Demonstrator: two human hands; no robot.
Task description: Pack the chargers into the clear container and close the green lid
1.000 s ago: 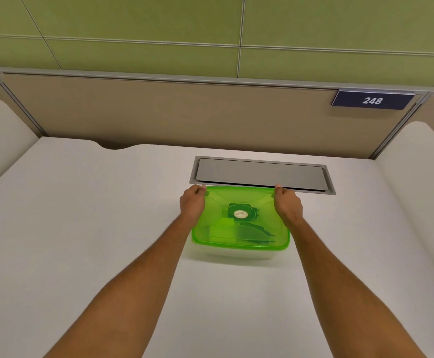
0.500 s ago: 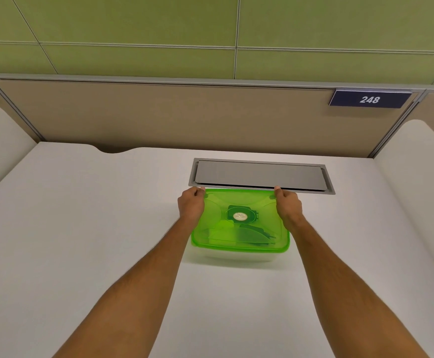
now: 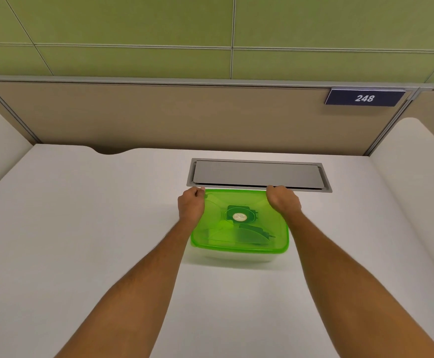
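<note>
Sitting at mid-frame on the white desk (image 3: 81, 228), your clear container (image 3: 236, 258) wears its translucent green lid (image 3: 239, 244), dark charger shapes (image 3: 252, 235) showing through; your left hand (image 3: 191, 206) and right hand (image 3: 283, 201) curl fingers closed over the lid's far corners

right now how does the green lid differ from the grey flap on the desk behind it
The green lid is see-through, with dark shapes showing beneath it; the grey flap is solid metal. The lid sits raised on a clear container, while the flap lies flush in the desk. The left hand and right hand press on the lid's far corners; the flap is untouched. Both are roughly rectangular and lie flat.
</note>
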